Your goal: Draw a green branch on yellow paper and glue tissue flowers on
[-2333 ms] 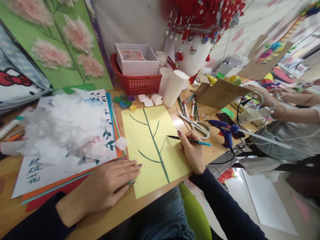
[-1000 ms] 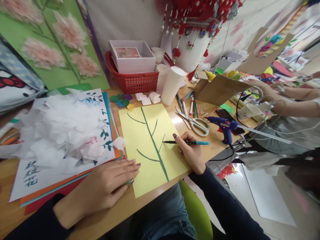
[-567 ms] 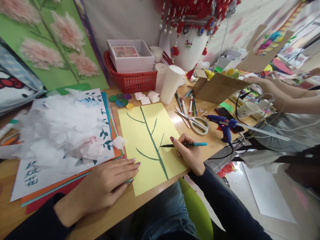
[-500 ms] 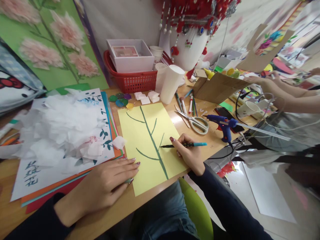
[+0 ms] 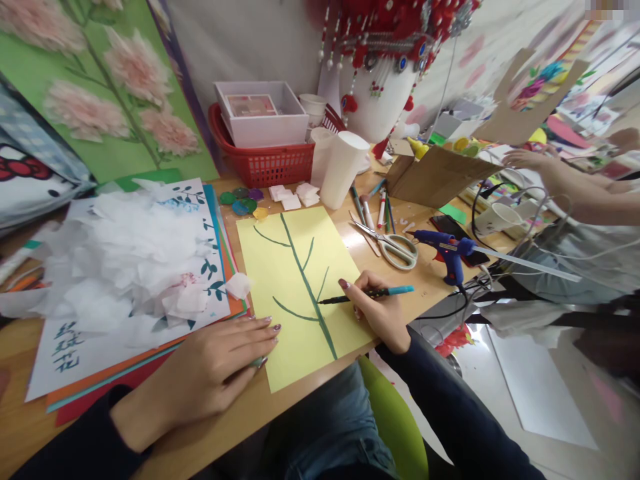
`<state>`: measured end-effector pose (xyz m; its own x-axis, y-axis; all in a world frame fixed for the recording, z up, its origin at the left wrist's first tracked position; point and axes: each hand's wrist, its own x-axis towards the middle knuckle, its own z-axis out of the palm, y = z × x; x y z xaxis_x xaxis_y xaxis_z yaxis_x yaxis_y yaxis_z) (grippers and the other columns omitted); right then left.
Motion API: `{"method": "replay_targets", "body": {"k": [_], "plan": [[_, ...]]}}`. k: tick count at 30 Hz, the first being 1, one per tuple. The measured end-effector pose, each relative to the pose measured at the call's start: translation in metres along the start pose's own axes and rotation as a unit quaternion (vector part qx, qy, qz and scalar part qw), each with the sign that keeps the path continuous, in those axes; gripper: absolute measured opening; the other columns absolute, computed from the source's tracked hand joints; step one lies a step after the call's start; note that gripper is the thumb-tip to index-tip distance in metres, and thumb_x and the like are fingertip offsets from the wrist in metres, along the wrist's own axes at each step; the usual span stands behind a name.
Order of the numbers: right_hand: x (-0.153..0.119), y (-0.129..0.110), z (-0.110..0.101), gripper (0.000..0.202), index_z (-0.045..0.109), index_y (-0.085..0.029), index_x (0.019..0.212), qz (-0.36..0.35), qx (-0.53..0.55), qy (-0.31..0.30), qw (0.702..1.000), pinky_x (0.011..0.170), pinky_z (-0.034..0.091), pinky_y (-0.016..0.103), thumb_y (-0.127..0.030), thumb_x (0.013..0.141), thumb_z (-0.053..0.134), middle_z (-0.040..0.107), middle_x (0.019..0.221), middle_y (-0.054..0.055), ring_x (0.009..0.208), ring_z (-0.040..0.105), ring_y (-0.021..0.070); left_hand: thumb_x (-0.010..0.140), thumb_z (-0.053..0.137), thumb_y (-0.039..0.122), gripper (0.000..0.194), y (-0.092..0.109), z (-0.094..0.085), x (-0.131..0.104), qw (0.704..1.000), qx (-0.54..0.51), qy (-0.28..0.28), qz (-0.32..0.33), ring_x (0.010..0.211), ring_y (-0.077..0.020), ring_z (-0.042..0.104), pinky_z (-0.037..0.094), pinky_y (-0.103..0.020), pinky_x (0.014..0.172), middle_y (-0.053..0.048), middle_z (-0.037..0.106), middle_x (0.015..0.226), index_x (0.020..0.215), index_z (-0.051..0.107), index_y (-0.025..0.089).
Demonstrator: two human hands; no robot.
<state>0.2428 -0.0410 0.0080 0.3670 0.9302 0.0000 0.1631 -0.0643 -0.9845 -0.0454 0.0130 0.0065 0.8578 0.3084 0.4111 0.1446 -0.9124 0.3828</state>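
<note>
Yellow paper [image 5: 295, 347] might skid mid-stroke if our left hand [image 5: 213, 367] lifts (can't tell its grip); our right hand [image 5: 383, 317] is clamped on the brush pen [image 5: 401, 290].

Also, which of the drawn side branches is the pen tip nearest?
The lower-right branch: the pen tip is at its base, clear of the other three.

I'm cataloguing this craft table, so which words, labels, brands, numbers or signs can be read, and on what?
No text reads clearly enough to quote.
White paper sheet with painted leaves: dark handwritten characters, sideways, too blurred.
Blue glue gun: small label, too small.
Black marker with a blue end: pale marks, too small to tell whether letters.
Pink-and-white card in the white box: any print is too blurred.
</note>
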Motion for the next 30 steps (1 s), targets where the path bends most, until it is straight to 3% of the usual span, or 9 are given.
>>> {"method": "replay_targets", "body": {"k": [3,6,8,11,14,19,22,25,30], "plan": [[0.002,-0.002,-0.006,0.040,0.063,-0.020,0.074,0.001,0.062,-0.004,0.998,0.043,0.045,0.025,-0.059,0.084,0.068,0.062,0.054,0.000,0.044,0.055,0.0127,0.089,0.049,0.006,0.041,0.001,-0.001,0.001,1.000,-0.006,-0.003,-0.004,0.117,-0.0205,0.067,0.054,-0.035,0.104,-0.006,0.072,0.124,0.122,0.070,0.018],[0.006,-0.007,-0.017,0.035,0.070,-0.020,0.092,-0.028,0.048,-0.007,0.998,0.051,0.054,0.028,-0.053,0.082,0.073,0.073,0.078,0.006,0.061,0.067,0.0173,0.089,0.049,0.006,0.042,0.002,-0.001,0.002,1.000,-0.012,-0.002,-0.007,0.117,-0.0208,0.068,0.055,-0.035,0.104,-0.006,0.071,0.125,0.122,0.070,0.018],[0.007,-0.012,-0.022,0.028,0.068,-0.020,0.083,-0.054,0.017,0.018,0.998,0.048,0.052,0.026,-0.044,0.076,0.081,0.070,0.071,0.002,0.055,0.064,0.0148,0.089,0.049,0.006,0.040,0.002,0.000,0.001,1.000,-0.011,0.003,-0.006,0.118,-0.0211,0.067,0.054,-0.035,0.104,-0.008,0.071,0.125,0.120,0.071,0.016],[0.009,-0.018,-0.020,0.038,0.053,-0.021,0.065,-0.052,0.017,0.056,0.997,0.033,0.037,0.021,-0.040,0.072,0.085,0.053,0.048,-0.006,0.034,0.045,0.0084,0.088,0.049,0.005,0.039,0.004,0.003,-0.001,1.000,-0.014,0.007,-0.004,0.120,-0.0211,0.066,0.052,-0.035,0.107,-0.008,0.071,0.125,0.119,0.071,0.016],[0.010,-0.024,-0.008,0.045,0.045,-0.022,0.063,-0.034,0.011,0.043,0.998,0.028,0.027,0.020,-0.042,0.072,0.084,0.047,0.041,-0.008,0.028,0.037,0.0073,0.087,0.048,0.004,0.040,0.007,0.005,-0.002,0.999,-0.032,0.004,-0.010,0.120,-0.0209,0.066,0.051,-0.036,0.108,-0.007,0.071,0.125,0.118,0.071,0.016],[0.013,-0.036,0.005,0.041,0.042,-0.022,0.056,-0.087,-0.062,0.004,0.994,0.036,0.023,0.022,-0.030,0.075,0.078,0.044,0.042,-0.007,0.034,0.035,0.0066,0.085,0.046,0.005,0.040,0.012,0.002,0.002,0.996,-0.086,-0.015,-0.028,0.119,-0.0192,0.066,0.052,-0.033,0.107,-0.005,0.073,0.122,0.114,0.072,0.017],[0.016,-0.047,-0.001,0.039,0.035,-0.022,0.052,-0.137,-0.062,0.026,0.988,0.043,0.025,0.024,-0.014,0.070,0.069,0.036,0.044,-0.008,0.040,0.031,0.0065,0.085,0.047,0.005,0.038,0.012,0.001,0.003,0.992,-0.118,-0.018,-0.033,0.117,-0.0184,0.067,0.053,-0.032,0.105,-0.003,0.075,0.118,0.110,0.072,0.019],[0.021,-0.054,-0.005,0.035,0.032,-0.022,0.052,-0.165,-0.075,0.051,0.982,0.045,0.023,0.026,-0.009,0.064,0.062,0.032,0.046,-0.008,0.043,0.029,0.0075,0.084,0.049,0.005,0.037,0.010,0.003,0.001,0.990,-0.137,-0.007,-0.041,0.116,-0.0184,0.068,0.054,-0.031,0.104,-0.002,0.075,0.118,0.108,0.073,0.020],[0.043,-0.028,0.007,0.029,0.034,-0.023,0.049,-0.180,-0.112,0.045,0.976,0.047,0.022,0.027,-0.012,0.060,0.058,0.034,0.047,-0.006,0.046,0.030,0.0093,0.083,0.050,0.006,0.035,0.008,0.005,0.000,0.986,-0.159,0.001,-0.057,0.116,-0.0194,0.068,0.055,-0.031,0.102,-0.003,0.075,0.116,0.105,0.074,0.018]]}}
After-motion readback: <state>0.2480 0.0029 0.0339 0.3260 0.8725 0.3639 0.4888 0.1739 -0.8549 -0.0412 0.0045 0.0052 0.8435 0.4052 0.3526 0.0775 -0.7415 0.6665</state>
